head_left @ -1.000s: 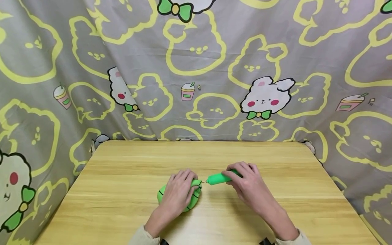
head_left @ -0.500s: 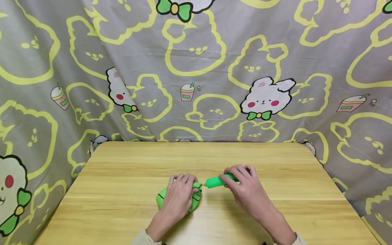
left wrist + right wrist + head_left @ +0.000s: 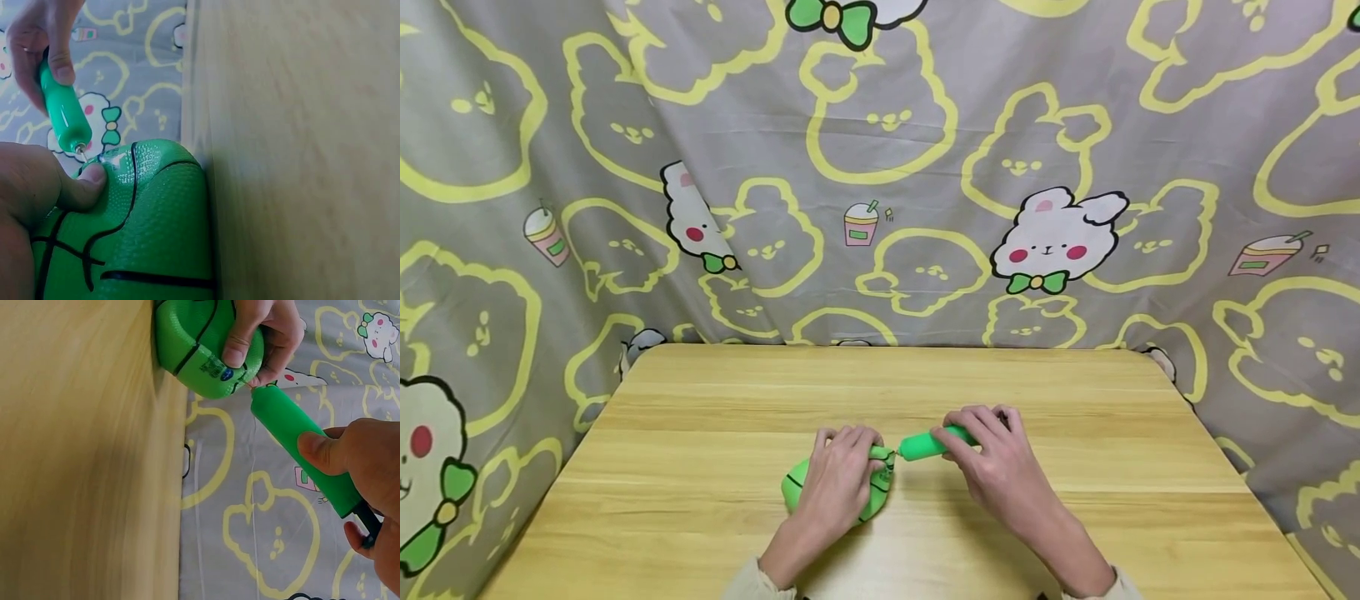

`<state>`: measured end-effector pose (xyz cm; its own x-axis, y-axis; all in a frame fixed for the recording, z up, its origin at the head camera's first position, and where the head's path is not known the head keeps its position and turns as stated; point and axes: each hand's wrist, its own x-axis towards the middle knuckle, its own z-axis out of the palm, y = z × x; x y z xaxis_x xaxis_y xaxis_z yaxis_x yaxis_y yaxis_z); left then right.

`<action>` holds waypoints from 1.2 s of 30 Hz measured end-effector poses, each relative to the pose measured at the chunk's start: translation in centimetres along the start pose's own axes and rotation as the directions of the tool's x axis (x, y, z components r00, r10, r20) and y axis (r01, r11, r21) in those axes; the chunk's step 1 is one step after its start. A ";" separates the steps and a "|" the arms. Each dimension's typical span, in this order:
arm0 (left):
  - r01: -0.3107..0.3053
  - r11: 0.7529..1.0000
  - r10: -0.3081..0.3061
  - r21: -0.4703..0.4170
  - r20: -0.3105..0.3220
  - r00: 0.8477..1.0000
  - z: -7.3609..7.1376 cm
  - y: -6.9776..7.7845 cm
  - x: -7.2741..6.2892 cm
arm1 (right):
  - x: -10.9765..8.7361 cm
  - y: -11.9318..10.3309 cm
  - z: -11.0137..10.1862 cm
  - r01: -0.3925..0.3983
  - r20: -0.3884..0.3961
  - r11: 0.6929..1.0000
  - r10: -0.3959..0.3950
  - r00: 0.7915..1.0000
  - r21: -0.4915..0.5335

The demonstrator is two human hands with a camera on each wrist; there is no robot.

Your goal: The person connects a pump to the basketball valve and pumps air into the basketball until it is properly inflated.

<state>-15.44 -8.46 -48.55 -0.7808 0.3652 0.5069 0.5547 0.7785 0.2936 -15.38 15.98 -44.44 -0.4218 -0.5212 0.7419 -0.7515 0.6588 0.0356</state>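
The left hand [image 3: 838,479] grips a dented green basketball [image 3: 184,337] with black lines, its thumb pressed on the skin near a small blue mark [image 3: 227,374]. The ball rests on the wooden table [image 3: 737,400], near the middle of its width. Just beside it, the right hand [image 3: 1000,458] has its fingers wrapped around a green hand pump [image 3: 300,440] with a black handle [image 3: 369,520]. The pump's thin needle [image 3: 84,156] meets the ball's edge; whether it is inserted cannot be told. A gray cartoon-print curtain [image 3: 925,200] hangs behind.
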 end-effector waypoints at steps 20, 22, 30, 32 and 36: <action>0.025 0.997 -0.022 -0.079 0.037 0.999 0.1 0.0 -0.2 | -0.3 0.2 0.4 -0.005 0.000 1.000 0.005 1.000 0.027; 0.023 0.993 -0.019 -0.117 0.039 0.999 0.1 0.0 -0.2 | -0.4 0.2 0.6 -0.003 -0.006 0.999 0.004 1.000 0.035; 0.037 0.976 -0.027 -0.215 0.051 0.998 0.1 0.0 -0.1 | -0.7 0.2 1.6 -0.004 -0.023 0.998 0.005 1.000 0.055; 0.042 0.974 -0.031 -0.223 0.054 0.998 0.1 0.0 -0.1 | -0.8 0.2 1.8 -0.011 -0.018 0.998 0.012 1.000 0.056; 0.054 0.971 -0.041 -0.235 0.061 0.997 0.1 0.0 -0.1 | -1.0 0.0 2.1 -0.030 -0.002 0.998 0.031 1.000 0.057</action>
<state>-15.40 -8.46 -48.65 -0.8188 0.3637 0.4442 0.5638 0.6553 0.5026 -16.01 15.35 -46.64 -0.4435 -0.4994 0.7442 -0.7660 0.6423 -0.0254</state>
